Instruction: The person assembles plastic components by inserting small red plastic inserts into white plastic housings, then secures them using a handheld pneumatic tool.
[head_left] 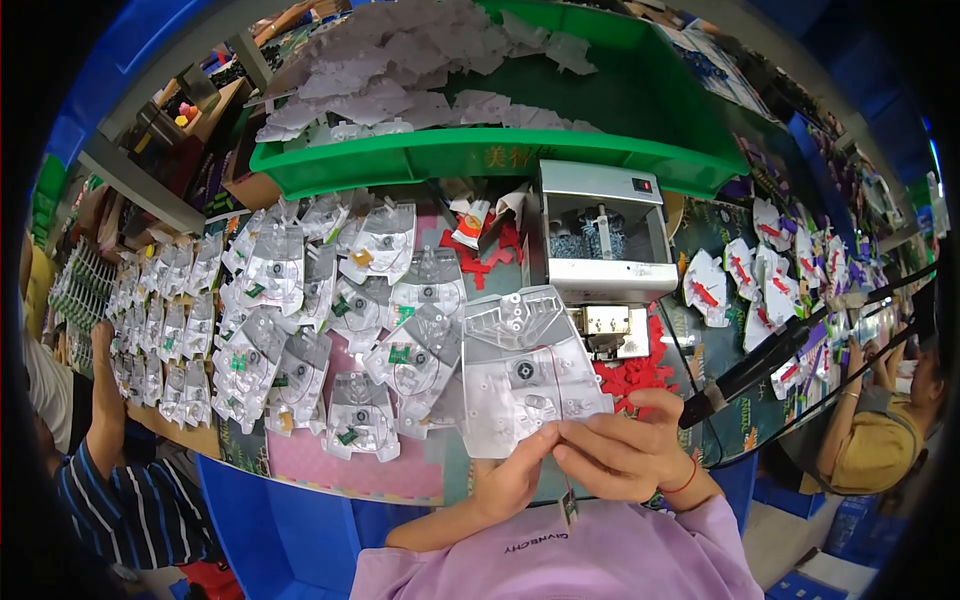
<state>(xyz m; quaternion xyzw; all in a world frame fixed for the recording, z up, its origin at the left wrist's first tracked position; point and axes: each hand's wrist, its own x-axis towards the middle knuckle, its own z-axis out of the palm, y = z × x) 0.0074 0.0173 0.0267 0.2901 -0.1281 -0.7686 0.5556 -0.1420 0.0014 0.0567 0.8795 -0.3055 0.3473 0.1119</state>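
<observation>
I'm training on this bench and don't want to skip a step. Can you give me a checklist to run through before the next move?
1. Clear plastic shell supported: ok; the left hand holds its lower edge.
2. Right hand grip: cannot tell; its fingertips meet the shell's lower edge, but what they pinch is hidden.
3. Small circuit board seated in the shell: not ok; it hangs below the hands.
4. Red pieces nearby: ok; they lie in a pile beyond the right hand.
5. Silver machine stocked: ok; small metallic parts show inside.
6. Black rod-shaped tool switched off: cannot tell.
</observation>
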